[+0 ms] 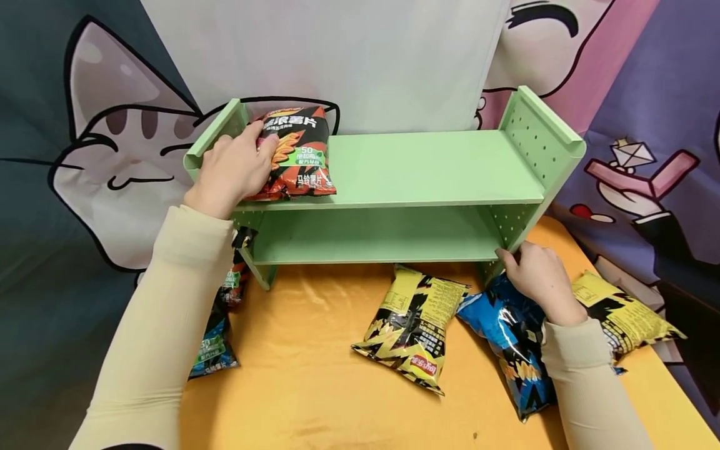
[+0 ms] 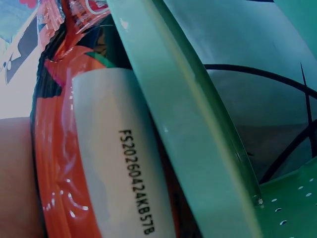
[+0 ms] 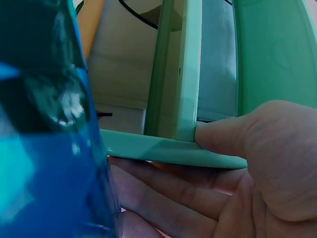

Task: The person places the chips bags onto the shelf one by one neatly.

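Observation:
My left hand (image 1: 233, 165) holds the left side of a red and black bag of potato chips (image 1: 304, 165), which sits at the left end of the upper board of a green two-tier shelf (image 1: 416, 165). In the left wrist view, a printed white strip on the chip bag (image 2: 59, 163) lies close beside a green shelf edge (image 2: 163, 119). My right hand (image 1: 539, 275) grips the shelf's lower right side. The right wrist view has the thumb of that hand (image 3: 277, 153) on one face of the green panel (image 3: 163, 151), fingers beneath it. A blue chip bag (image 1: 509, 337) lies under the right forearm.
A yellow chip bag (image 1: 413, 328) lies on the orange cloth (image 1: 292, 375) before the shelf. Another yellow bag (image 1: 624, 309) is at the far right. Red (image 1: 235, 281) and blue (image 1: 214, 350) bags lie at the left, partly hidden by the left arm. Printed fabric hangs behind.

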The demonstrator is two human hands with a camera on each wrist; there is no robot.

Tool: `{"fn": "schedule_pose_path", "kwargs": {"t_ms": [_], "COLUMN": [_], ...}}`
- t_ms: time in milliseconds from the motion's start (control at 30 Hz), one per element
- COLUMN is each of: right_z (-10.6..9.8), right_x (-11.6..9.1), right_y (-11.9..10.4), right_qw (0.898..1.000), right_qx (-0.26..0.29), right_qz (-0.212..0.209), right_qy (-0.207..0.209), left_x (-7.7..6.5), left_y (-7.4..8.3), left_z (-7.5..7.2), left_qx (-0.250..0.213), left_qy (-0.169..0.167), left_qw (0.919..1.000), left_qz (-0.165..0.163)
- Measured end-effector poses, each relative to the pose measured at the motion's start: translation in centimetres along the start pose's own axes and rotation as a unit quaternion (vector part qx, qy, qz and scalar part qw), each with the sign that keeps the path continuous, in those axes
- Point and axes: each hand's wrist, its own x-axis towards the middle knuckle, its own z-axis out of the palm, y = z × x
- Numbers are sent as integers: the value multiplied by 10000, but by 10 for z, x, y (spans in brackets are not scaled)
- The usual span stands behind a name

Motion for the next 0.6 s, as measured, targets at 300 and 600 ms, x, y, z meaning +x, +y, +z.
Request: {"fn": "schedule_pose_path", "kwargs": {"t_ms": [300,600], "right_z": [1,-1], "right_x": [-1,0], "right_y": [-2,-1], "right_qw": [10000,9999], "right_qx": [18,47], "right_qz": [21,32], "right_qy": [-46,-86], "left_x": [-7,-31], "left_y": [-1,8], "left_z": [6,12], "left_qx": [-96,-180], "left_qy": [510,2355], "left_qw": [9986,9673], "left_qz": [-90,925]}}
